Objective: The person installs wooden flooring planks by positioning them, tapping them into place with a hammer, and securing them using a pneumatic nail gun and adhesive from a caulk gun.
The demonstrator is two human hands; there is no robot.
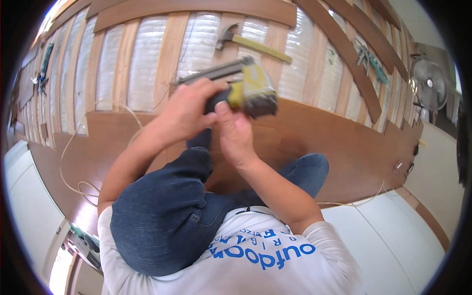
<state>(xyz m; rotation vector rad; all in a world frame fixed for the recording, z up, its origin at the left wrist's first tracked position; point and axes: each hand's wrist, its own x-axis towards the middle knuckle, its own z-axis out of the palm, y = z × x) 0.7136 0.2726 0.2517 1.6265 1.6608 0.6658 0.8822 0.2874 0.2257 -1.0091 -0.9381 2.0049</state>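
A yellow and black nail gun (pixel 255 83), slightly blurred, is held above the floor in front of me. My left hand (pixel 189 108) is closed round its black grip, with the long magazine reaching out past the knuckles to the left. Pressed against the grip's near end is my right hand (pixel 235 135), thumb up and fingers curled; part of its hold is hidden. Beyond the tool, a claw hammer (pixel 263 48) with a yellowish handle lies across the wooden battens (pixel 169 59).
Finished brown floorboards (pixel 339 152) lie around my legs. Loose brown planks (pixel 196 11) rest on the battens, with shiny foil underlay (pixel 147 61) between them. A thin hose (pixel 63 164) curls at left. Pliers-like tools (pixel 365 55) lie far right, near a fan (pixel 430 83).
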